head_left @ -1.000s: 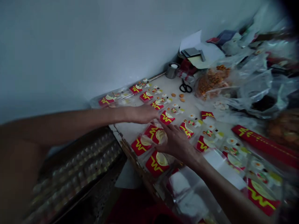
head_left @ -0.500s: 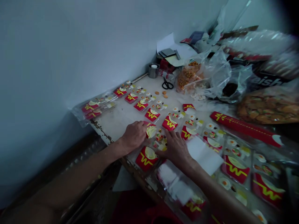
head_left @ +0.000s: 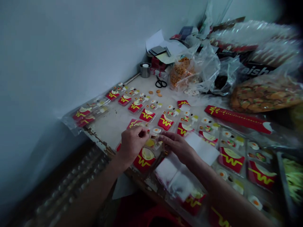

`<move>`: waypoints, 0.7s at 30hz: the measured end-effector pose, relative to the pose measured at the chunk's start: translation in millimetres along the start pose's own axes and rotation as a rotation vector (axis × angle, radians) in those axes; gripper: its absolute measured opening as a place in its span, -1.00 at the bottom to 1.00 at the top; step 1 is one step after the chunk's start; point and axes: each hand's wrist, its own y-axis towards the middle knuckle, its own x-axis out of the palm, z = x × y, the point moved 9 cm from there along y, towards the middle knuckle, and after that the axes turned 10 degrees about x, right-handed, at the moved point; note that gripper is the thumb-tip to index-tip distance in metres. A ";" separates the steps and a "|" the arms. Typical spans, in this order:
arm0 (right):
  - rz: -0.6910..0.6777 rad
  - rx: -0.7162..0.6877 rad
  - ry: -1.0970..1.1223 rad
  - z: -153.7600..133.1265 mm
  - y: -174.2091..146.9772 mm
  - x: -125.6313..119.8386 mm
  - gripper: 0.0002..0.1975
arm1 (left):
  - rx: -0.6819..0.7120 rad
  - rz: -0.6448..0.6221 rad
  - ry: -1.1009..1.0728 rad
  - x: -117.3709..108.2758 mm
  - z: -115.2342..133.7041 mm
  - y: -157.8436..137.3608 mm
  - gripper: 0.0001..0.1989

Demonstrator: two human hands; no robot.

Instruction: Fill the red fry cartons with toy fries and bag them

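Note:
My left hand (head_left: 133,143) is closed, thumb and fingertips pinched together beside some small food-shaped pieces. Whatever it holds is too small or hidden to name. Facing it, my right hand (head_left: 177,145) has its fingers pressed together near the same pieces; what is between them cannot be made out. Between the hands lie a small fried-egg piece (head_left: 156,130) and a yellow piece (head_left: 150,142). Just below is a red fries-box piece (head_left: 144,160) with a yellow zigzag and a cream top. Another red piece (head_left: 134,123) shows behind my left hand.
Rows of clear packs with red fries-box pieces (head_left: 165,122) cover the table. White cards (head_left: 201,147) lie near my right forearm. Farther back are black scissors (head_left: 161,83), a metal cup (head_left: 145,70) and bags of small pieces (head_left: 267,93). A tray (head_left: 285,186) stands right.
The view has shifted slightly, so the table's things sit farther left. My left hand has turned and curled into a pinch; my right fingers have lifted and drawn together towards it.

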 end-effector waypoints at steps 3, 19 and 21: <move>-0.136 0.149 0.341 19.3 9.1 15.1 -0.55 | -0.027 -0.010 -0.083 7.7 3.5 -0.5 -0.88; -0.562 0.022 0.098 -74.1 120.5 142.0 -0.60 | 0.177 -0.228 0.238 -75.8 -86.3 -8.9 -0.04; -0.403 0.042 0.046 -80.3 157.2 151.4 -0.65 | 0.121 -0.243 0.297 -71.4 -130.5 8.0 -0.11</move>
